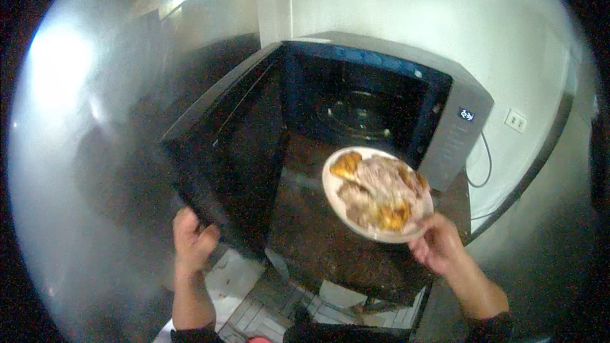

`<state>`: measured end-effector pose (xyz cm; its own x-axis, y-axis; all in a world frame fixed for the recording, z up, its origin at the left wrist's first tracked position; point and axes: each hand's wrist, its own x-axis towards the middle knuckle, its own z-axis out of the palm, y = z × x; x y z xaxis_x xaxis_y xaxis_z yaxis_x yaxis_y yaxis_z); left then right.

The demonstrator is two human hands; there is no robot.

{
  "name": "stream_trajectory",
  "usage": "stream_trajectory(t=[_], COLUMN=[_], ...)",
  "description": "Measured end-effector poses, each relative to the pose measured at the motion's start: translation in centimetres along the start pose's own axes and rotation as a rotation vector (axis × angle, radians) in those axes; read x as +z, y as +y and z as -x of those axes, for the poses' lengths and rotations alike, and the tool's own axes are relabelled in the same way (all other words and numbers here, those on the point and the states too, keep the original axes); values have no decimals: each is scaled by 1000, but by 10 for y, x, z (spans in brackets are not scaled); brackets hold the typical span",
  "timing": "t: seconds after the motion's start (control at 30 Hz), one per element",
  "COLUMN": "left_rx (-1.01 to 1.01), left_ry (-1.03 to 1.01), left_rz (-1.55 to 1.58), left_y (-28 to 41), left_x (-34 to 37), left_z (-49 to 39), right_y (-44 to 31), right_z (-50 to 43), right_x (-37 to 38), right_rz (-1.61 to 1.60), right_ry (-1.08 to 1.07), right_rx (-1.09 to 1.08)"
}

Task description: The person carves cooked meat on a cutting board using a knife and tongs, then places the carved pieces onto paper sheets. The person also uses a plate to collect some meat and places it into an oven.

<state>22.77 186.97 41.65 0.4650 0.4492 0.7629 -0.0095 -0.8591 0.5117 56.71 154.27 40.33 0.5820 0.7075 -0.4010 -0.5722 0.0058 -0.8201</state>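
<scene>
My right hand [438,243] grips the near right rim of a white plate [379,195] that carries pieces of cooked food, some of them browned. The plate is held tilted above a dark countertop, in front of a microwave oven [464,128] whose door stands open to the left. Inside the cavity a glass turntable [355,116] shows with nothing on it. My left hand [194,236] is at the lower outer edge of the microwave door [224,152], fingers curled around that edge.
A shiny metal panel [95,152] rises on the left beside the door. Behind the microwave is a pale wall with an electrical outlet [515,120], and a cord [487,166] hangs at its right side. Below the dark countertop [305,209] lies a tiled floor [262,314].
</scene>
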Motion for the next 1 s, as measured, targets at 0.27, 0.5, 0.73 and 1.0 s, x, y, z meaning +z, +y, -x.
stream_trajectory(t=[0.27, 0.5, 0.73, 1.0], left_rx=[-271, 366, 663, 415], left_ry=[225, -216, -451, -244], left_rz=[160, -31, 89, 59], left_y=[-77, -12, 108, 134], left_x=[-50, -50, 167, 357], left_z=[64, 1, -63, -142], right_y=[-87, -95, -97, -155], right_z=[-173, -219, -77, -46], right_x=[67, 85, 32, -64], right_rz=[105, 136, 592, 846], right_ry=[148, 59, 171, 645], right_rx=[-241, -346, -993, -1567])
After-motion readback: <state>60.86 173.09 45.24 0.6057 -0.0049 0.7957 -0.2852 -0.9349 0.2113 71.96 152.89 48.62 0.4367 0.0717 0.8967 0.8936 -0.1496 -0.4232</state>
